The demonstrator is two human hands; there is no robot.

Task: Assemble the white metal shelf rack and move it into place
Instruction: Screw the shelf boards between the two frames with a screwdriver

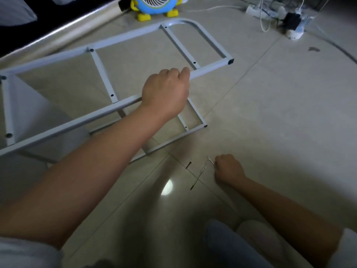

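Note:
A white metal side frame [104,74] with cross rungs and a rounded far end is held tilted above the tiled floor. My left hand [166,91] grips its near rail. A second white frame [193,120] lies flat on the floor beneath it, mostly hidden by my arm. My right hand [229,169] is low on the floor with curled fingers, pinching a thin metal pin [211,160]. A long thin metal rod [198,176] and a short dark screw [189,165] lie on the tiles just left of that hand.
A blue and yellow toy-shaped fan [154,6] stands at the top. A power strip with plugs and cables [278,16] lies at the top right. A dark piece of furniture with a shiny edge [58,29] runs along the top left. My knee [241,246] is at the bottom.

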